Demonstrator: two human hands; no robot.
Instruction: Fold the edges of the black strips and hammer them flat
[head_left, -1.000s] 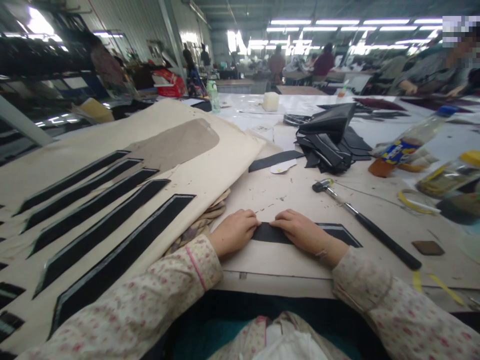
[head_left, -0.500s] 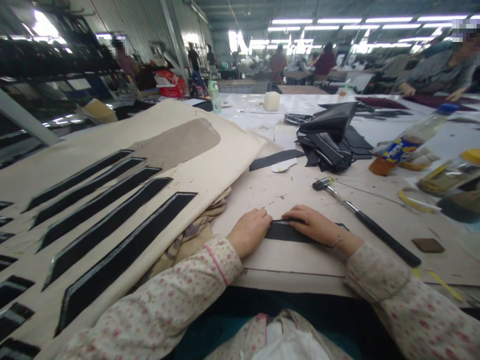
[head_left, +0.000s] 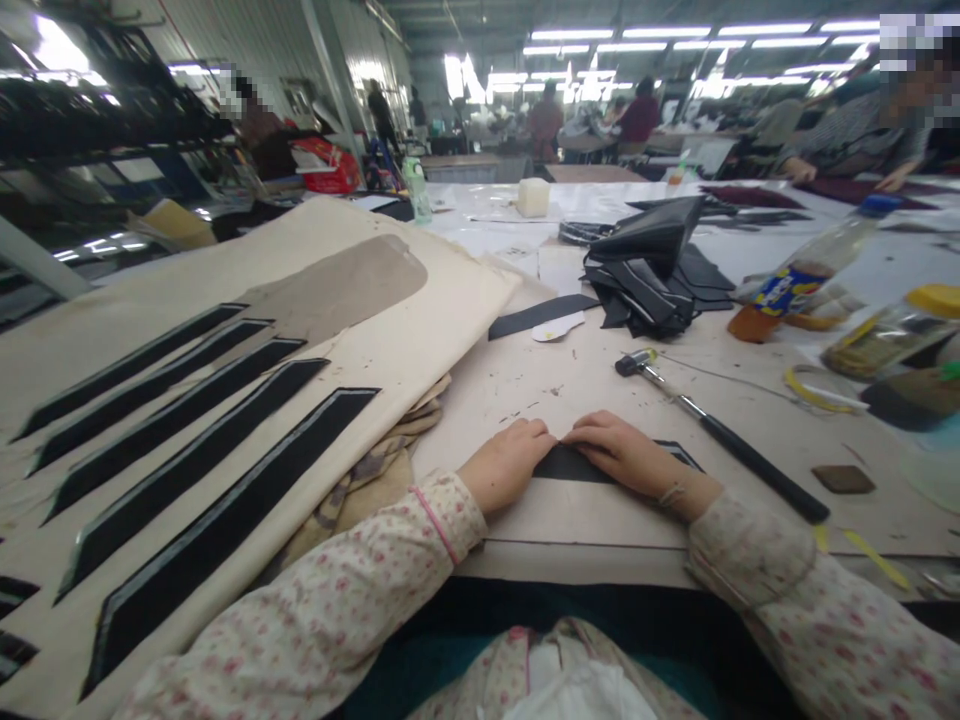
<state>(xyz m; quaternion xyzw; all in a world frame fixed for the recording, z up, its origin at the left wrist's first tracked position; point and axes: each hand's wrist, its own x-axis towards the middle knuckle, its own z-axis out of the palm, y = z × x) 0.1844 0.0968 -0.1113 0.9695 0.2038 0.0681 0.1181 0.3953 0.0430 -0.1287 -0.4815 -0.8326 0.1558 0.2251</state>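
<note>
A black strip of leather-like material [head_left: 574,465] lies flat on the pale work board in front of me. My left hand [head_left: 511,460] pinches its upper edge, fingers pressed together. Right beside it my right hand [head_left: 619,455] is closed on the same edge, the fingertips of both hands nearly meeting. Beyond my right hand the strip's far end shows a light line along its border. The fingers cover much of the edge. A hammer [head_left: 720,435] with a black handle rests to the right of my right hand.
On the left, a cream board [head_left: 450,300] bears several black strips [head_left: 232,530]. A pile of black pieces [head_left: 652,280] lies behind my hands. At right stand a tilted drink bottle [head_left: 795,285] and a yellow-lidded jar [head_left: 892,330]. A co-worker [head_left: 862,140] handles dark red material.
My hands have come closer together along the strip's edge, and the gap between the fingertips has closed. The whole view has shifted slightly.
</note>
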